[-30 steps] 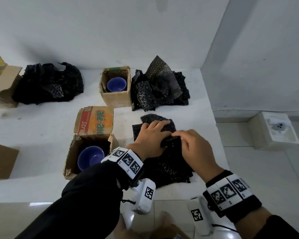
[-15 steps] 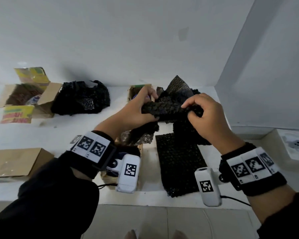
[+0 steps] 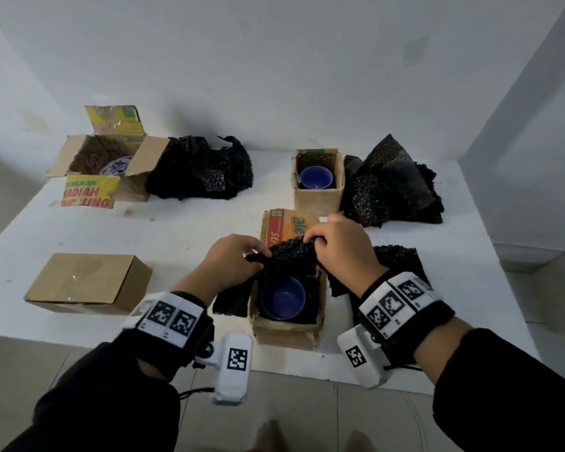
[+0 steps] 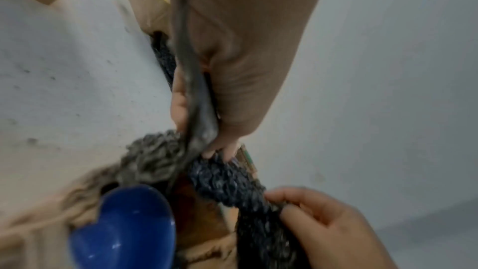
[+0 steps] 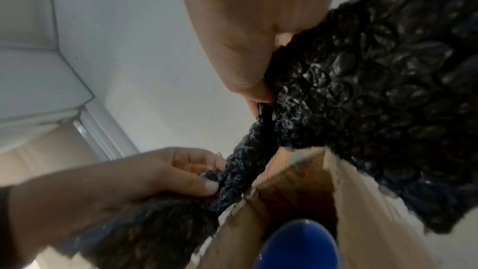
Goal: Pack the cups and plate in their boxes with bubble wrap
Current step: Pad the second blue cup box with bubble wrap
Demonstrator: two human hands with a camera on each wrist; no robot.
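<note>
Both hands, left hand (image 3: 232,259) and right hand (image 3: 340,247), pinch a bubble wrap sheet (image 3: 289,254) above the boxed blue cup (image 3: 282,298); next, likely tucking it down over the cup.

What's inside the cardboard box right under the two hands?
A blue cup sits inside the near cardboard box, with black bubble wrap lining it. The box floor beneath the cup is hidden.

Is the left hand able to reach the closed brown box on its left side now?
Probably not yet: the left hand pinches the bubble wrap. The path to the closed box looks free.
</note>
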